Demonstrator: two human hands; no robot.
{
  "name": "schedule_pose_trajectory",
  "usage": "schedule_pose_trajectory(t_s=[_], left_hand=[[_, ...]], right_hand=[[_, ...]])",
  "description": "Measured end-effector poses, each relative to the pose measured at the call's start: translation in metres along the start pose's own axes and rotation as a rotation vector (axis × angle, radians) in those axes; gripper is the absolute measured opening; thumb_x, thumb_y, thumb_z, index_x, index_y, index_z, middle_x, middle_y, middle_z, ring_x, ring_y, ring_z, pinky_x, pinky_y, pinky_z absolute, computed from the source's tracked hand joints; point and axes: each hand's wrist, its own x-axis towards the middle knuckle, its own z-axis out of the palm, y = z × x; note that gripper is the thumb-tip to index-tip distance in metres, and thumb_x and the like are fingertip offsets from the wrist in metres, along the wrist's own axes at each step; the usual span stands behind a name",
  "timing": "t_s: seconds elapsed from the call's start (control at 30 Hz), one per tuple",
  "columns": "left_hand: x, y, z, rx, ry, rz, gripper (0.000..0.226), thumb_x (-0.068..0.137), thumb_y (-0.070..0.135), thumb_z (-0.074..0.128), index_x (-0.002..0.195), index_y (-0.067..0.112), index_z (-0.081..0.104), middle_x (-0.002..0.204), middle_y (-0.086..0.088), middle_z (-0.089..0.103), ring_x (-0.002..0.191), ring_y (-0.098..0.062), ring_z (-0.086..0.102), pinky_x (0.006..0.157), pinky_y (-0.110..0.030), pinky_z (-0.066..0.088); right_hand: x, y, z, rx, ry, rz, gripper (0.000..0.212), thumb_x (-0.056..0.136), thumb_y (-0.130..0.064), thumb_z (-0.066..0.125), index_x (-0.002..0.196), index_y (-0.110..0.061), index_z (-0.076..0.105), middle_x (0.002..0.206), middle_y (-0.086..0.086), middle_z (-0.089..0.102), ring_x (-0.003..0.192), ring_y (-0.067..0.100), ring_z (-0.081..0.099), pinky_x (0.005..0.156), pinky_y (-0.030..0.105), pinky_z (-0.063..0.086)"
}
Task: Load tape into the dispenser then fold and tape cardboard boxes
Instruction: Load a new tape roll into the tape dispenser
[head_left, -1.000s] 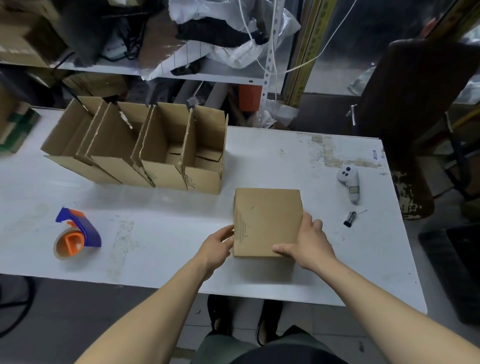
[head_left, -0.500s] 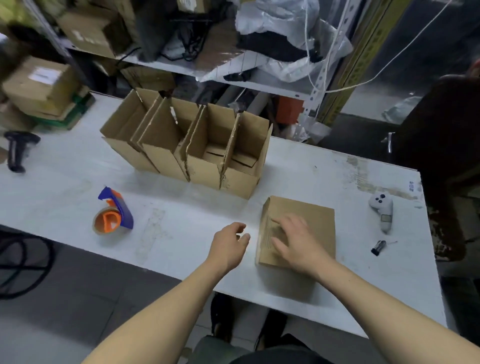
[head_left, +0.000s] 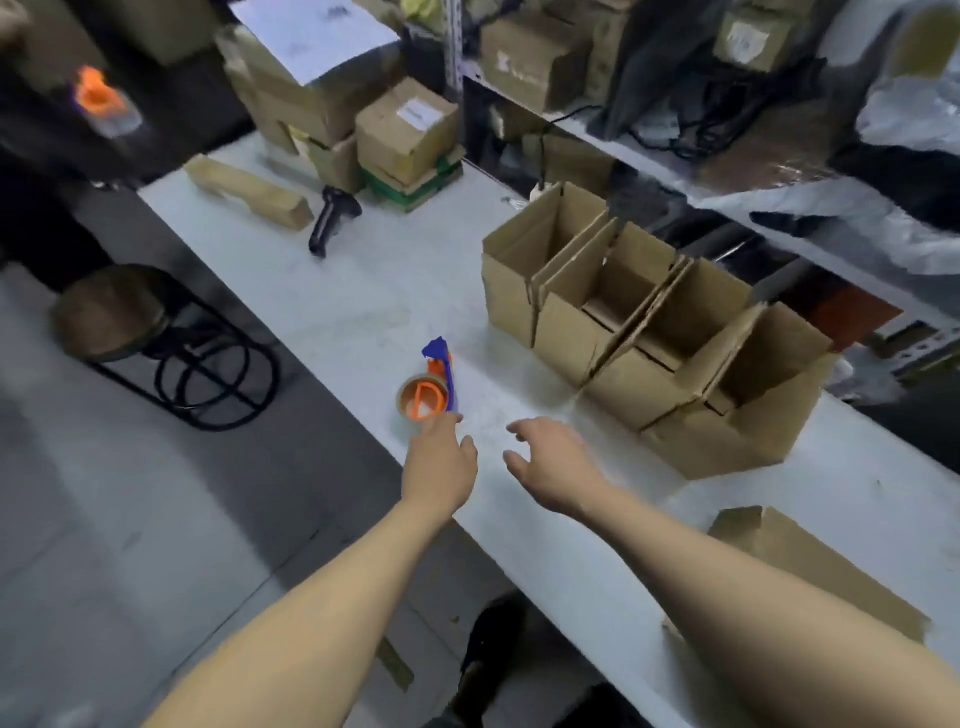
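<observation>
Left hand: extended over the near table edge, fingers loose and holding nothing; fingertips at the near side of the tape dispenser, contact cannot be confirmed.
Right hand: above the table, fingers spread and curled, empty, just right of the left hand.
Tape dispenser: blue and orange, lying on the white table near its front edge, roll fitted on the orange hub.
Open boxes: four cardboard boxes in a touching row, flaps raised; the interiors that show hold nothing.
Closed box: flaps folded down, resting on the table beside the right forearm.
Far end: stacked cartons and a black handheld scanner.
</observation>
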Motion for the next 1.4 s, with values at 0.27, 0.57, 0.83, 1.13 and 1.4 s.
schedule_pose_trajectory(t_s=[0.27, 0.57, 0.83, 1.13, 1.4], left_hand=[[0.080, -0.055, -0.038, 0.026, -0.091, -0.137, 0.065, 0.102, 0.016, 0.049, 0.161, 0.012, 0.021, 0.164, -0.010, 0.030, 0.150, -0.031, 0.031, 0.122, -0.043, 0.027], [0.080, -0.065, -0.029, -0.310, -0.115, -0.158, 0.017, 0.092, 0.030, 0.062, 0.102, 0.017, 0.060, 0.114, -0.006, 0.060, 0.081, -0.016, 0.062, 0.058, -0.025, 0.045], [0.023, -0.025, -0.011, -0.370, -0.198, -0.067, 0.008, 0.096, 0.032, 0.061, 0.102, 0.029, 0.057, 0.109, 0.013, 0.063, 0.097, -0.007, 0.061, 0.076, -0.024, 0.044], [-0.060, 0.107, 0.012, -0.505, -0.384, 0.200, 0.017, 0.095, 0.040, 0.062, 0.084, 0.028, 0.063, 0.088, 0.009, 0.068, 0.077, -0.018, 0.069, 0.081, -0.048, 0.060], [-0.131, 0.194, 0.062, -0.519, -0.723, 0.416, 0.026, 0.088, 0.051, 0.074, 0.104, 0.032, 0.067, 0.099, 0.007, 0.073, 0.083, -0.013, 0.068, 0.081, -0.040, 0.058]], right_hand=[[0.102, -0.076, 0.035, 0.391, -0.089, 0.118, 0.038, 0.104, -0.031, 0.054, 0.137, -0.012, 0.054, 0.131, 0.006, 0.063, 0.105, 0.023, 0.057, 0.079, 0.028, 0.044], [0.127, -0.060, 0.068, 0.601, -0.015, 0.411, 0.062, 0.077, -0.053, 0.077, 0.114, -0.014, 0.047, 0.121, 0.015, 0.054, 0.082, 0.027, 0.066, 0.054, 0.031, 0.046], [0.056, -0.008, 0.036, 0.671, 0.099, 0.422, 0.046, 0.071, -0.027, 0.073, 0.105, -0.021, 0.042, 0.116, 0.011, 0.054, 0.089, 0.027, 0.063, 0.060, 0.033, 0.050], [-0.103, 0.084, -0.045, 0.989, 0.293, 0.293, 0.065, 0.090, -0.001, 0.063, 0.141, -0.038, 0.048, 0.120, -0.005, 0.069, 0.105, 0.017, 0.067, 0.085, 0.035, 0.054], [-0.240, 0.151, -0.074, 1.315, 0.543, 0.227, 0.045, 0.071, 0.002, 0.055, 0.103, -0.022, 0.076, 0.087, 0.005, 0.069, 0.079, 0.017, 0.060, 0.073, 0.029, 0.049]])
